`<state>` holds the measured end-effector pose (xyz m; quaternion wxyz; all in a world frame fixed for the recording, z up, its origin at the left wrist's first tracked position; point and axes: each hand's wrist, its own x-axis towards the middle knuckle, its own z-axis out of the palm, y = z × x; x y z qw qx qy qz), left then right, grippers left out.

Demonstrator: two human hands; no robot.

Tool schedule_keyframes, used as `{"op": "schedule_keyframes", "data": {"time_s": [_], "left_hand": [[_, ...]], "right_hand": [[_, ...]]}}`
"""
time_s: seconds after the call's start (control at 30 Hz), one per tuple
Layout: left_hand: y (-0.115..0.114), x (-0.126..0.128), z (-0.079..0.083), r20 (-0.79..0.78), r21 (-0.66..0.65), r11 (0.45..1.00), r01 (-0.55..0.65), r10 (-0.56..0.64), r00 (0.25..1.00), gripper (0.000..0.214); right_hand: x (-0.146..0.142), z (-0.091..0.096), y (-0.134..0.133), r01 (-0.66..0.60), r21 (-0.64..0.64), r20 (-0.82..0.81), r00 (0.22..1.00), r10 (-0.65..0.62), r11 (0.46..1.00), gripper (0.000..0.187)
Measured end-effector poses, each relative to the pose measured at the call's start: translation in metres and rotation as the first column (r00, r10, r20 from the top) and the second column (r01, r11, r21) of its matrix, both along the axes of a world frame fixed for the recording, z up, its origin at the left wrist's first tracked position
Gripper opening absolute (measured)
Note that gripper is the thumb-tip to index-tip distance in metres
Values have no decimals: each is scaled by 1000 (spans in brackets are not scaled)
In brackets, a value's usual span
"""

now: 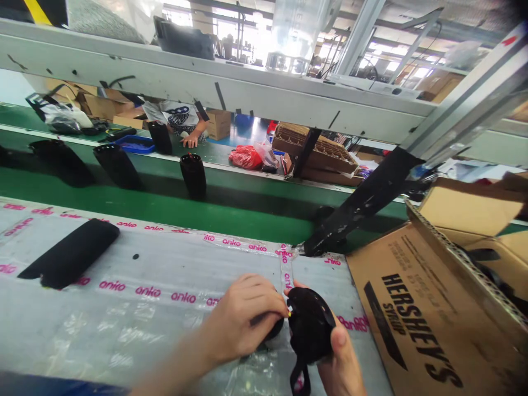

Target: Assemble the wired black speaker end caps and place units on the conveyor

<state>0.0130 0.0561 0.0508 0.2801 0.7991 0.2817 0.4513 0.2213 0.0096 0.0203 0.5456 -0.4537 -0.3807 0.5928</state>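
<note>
My right hand [344, 357] is closed around a black rounded housing part [311, 324], held up above the bench. A black strap loop [300, 379] hangs from its lower side. My left hand [245, 319] pinches at the near edge of that part, where a tiny white and yellow piece, perhaps a wire connector, shows at the fingertips. Behind the left fingers another dark piece [274, 330] is partly hidden. Farther left on the bench lies a black fabric-covered cylinder [74, 253] on its side.
A green conveyor belt [231, 217] carries several upright black cylinders [193, 176]. At right stands an open cardboard box [429, 308] beside a slanted black post [363, 198]. Across the belt are a co-worker's hand [193, 137] and a blue tray [134, 144]. A metal shelf beam [247, 93] crosses above.
</note>
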Motion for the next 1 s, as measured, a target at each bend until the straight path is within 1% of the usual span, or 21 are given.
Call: {"op": "schedule_keyframes", "data": {"time_s": [0.07, 0.13, 0.2, 0.27, 0.33, 0.4, 0.47, 0.6, 0.67, 0.77, 0.83, 0.87, 0.9, 0.93, 1.0], "left_hand": [[2, -2, 3, -43, 6, 1000, 17, -16, 999, 22], [5, -3, 6, -78, -4, 998, 61, -61, 995, 23], [9, -4, 8, -109, -13, 994, 112, -113, 988, 23], [12, -4, 10, -144, -14, 990, 139, -140, 980, 23], [13, -3, 11, -174, 5, 993, 116, -113, 978, 24], [10, -2, 12, -196, 44, 998, 50, -41, 980, 23], [5, -1, 12, -194, 60, 998, -8, 19, 981, 17], [-4, -1, 6, -138, -10, 1000, -27, 25, 990, 15], [-6, 2, 0, -88, -42, 997, -69, 66, 994, 16], [-10, 10, -8, -14, -75, 980, -186, 186, 982, 12], [-12, 13, -10, 11, -75, 966, -248, 249, 968, 13], [-13, 12, -10, 17, -63, 964, -257, 258, 966, 14], [-13, 10, -10, 18, -47, 969, -244, 245, 969, 13], [-13, 7, -9, 15, -30, 978, -207, 208, 978, 11], [-11, -1, -8, 1, -22, 995, -94, 94, 996, 12]], "right_hand": [[5, -5, 0, 15, 29, 37, 999, -16, 999, 89], [13, -13, 1, 3, 88, 97, 995, -11, 996, 92], [21, -20, 2, -65, 135, 144, 989, 45, 989, 93], [26, -24, 4, -118, 140, 180, 979, 92, 983, 94], [28, -27, 4, -116, 125, 205, 975, 88, 985, 97], [28, -29, 5, -98, 123, 219, 973, 70, 988, 100], [27, -32, 6, -91, 120, 225, 972, 62, 989, 102], [26, -34, 9, -32, 141, 273, 962, -8, 989, 104], [23, -30, 8, -32, 176, 309, 951, -24, 984, 102], [16, -12, 3, -41, 162, 339, 940, -17, 986, 99], [14, 2, -2, -73, 129, 349, 937, 24, 989, 94], [15, 8, -4, -106, 122, 356, 933, 56, 987, 91], [18, 12, -6, -156, 118, 367, 924, 103, 981, 89], [21, 14, -7, -215, 111, 384, 910, 157, 970, 88], [30, 14, -7, -324, 95, 416, 872, 258, 941, 88]]}}
